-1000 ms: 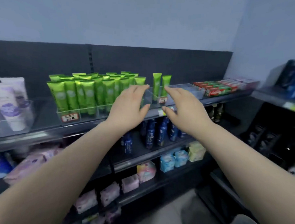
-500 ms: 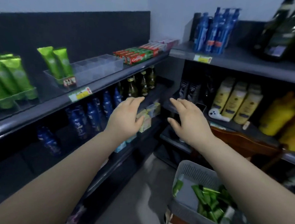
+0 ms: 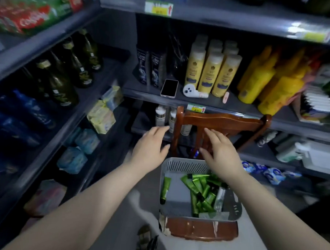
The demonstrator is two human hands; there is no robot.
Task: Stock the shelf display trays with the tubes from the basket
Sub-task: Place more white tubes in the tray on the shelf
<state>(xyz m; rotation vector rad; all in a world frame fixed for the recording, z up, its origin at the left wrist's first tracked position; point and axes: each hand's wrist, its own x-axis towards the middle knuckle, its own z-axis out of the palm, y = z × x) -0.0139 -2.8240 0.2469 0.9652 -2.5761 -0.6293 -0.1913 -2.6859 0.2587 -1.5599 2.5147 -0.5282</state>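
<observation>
The left hand (image 3: 150, 148) and right hand (image 3: 222, 154), both empty with fingers loosely spread, hung near the far edge of the grey basket (image 3: 183, 163) holding green tubes (image 3: 201, 190) on a wooden chair (image 3: 221, 121).

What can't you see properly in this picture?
Head view, green tubes in the basket: piled up, some behind the right hand, so no exact count.
Head view, price label: print too blurred to read.
Head view, red and green boxes: blurred, cut off by the top-left edge.
Head view, display trays: outside the frame.
</observation>
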